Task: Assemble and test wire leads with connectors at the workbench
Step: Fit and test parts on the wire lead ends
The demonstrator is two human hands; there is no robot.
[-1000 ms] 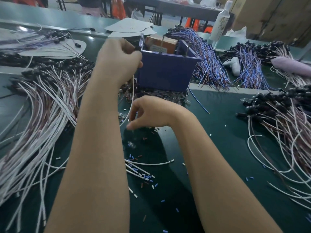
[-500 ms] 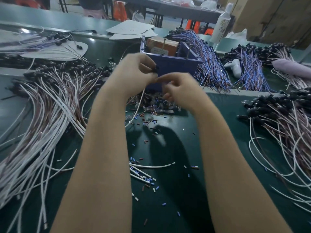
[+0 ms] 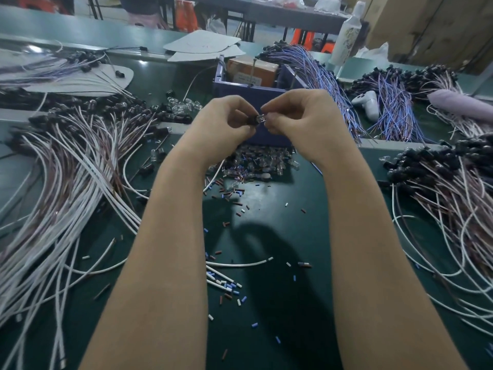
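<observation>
Head view. Both hands are raised over the middle of the tabletop [image 3: 280, 222], in front of a blue bin [image 3: 266, 138]. The left hand [image 3: 224, 121] has its fingers curled and pinches a black connector [image 3: 251, 121]. A white lead [image 3: 214, 178] hangs from under that hand to the surface. The right hand [image 3: 298, 118] has its fingers curled and pinches a small clear cap [image 3: 262, 119], which is held against the connector's end. Whether the two parts are seated, cannot tell.

Surface: dark green mat, cluttered.
- A pile of clear parts [image 3: 264, 164] lies just under the hands, at the foot of the bin.
- Cut insulation bits [image 3: 229, 287] in blue, white and brown are scattered down the middle, with a few short white wire offcuts [image 3: 240, 264] among them.
- A big fan of white and brown leads [image 3: 66, 169] with black ends lies on the left, and a similar heap [image 3: 453, 188] on the right.
- Blue-purple wire bundles [image 3: 320, 76] lie behind the bin to the right, with a white controller-shaped item [image 3: 368, 101] between two of them.
- A lilac roll [image 3: 458, 105] lies at far right.
- A brown box [image 3: 253, 70] sits inside the bin.
- Flat pale sheets [image 3: 202, 45] lie at the back of the surface.
- A white bottle [image 3: 346, 36] stands upright at back right.

Room: workshop. Another table [image 3: 280, 14] stands behind, with cardboard cartons [image 3: 440, 28] at upper right and something orange [image 3: 186, 17] near the floor.
</observation>
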